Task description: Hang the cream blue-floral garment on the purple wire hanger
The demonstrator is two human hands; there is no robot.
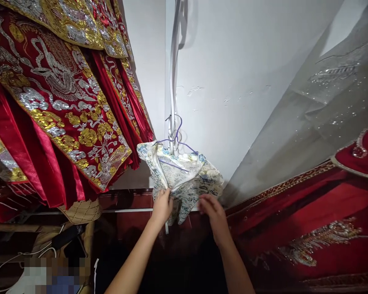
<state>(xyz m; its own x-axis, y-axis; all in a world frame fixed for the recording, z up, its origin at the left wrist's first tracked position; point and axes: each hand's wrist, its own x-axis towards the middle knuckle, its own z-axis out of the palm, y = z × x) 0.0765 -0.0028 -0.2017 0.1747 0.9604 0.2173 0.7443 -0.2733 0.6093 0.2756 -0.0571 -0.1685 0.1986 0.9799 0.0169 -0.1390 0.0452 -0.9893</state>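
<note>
- Nearest you, both your forearms rise from the bottom edge toward the middle of the view, bare, converging on a small pale floral garment (184, 175).
- Your left hand (162, 206) sits at about 7 o'clock of the garment, fingers curled shut on its lower hem, pinching the cloth.
- Your right hand (211, 208) is at about 5 o'clock of it, palm down, fingers bent against the lower edge; whether it actually grips the fabric I cannot tell.
- The garment is already on a thin purple wire hanger (178, 143), bunched and creased, its hook at 12 o'clock beside a grey strap (173, 81) running down the white wall (233, 81).
- My read: hanging looks done, but smoothing is not, since the cloth is crumpled and lopsided.
- Red gold-embroidered robes (58, 102) hang at 9 o'clock, a sheer sparkly cover (325, 94) at 2 o'clock, more red embroidered cloth (309, 228) at 4 o'clock.
</note>
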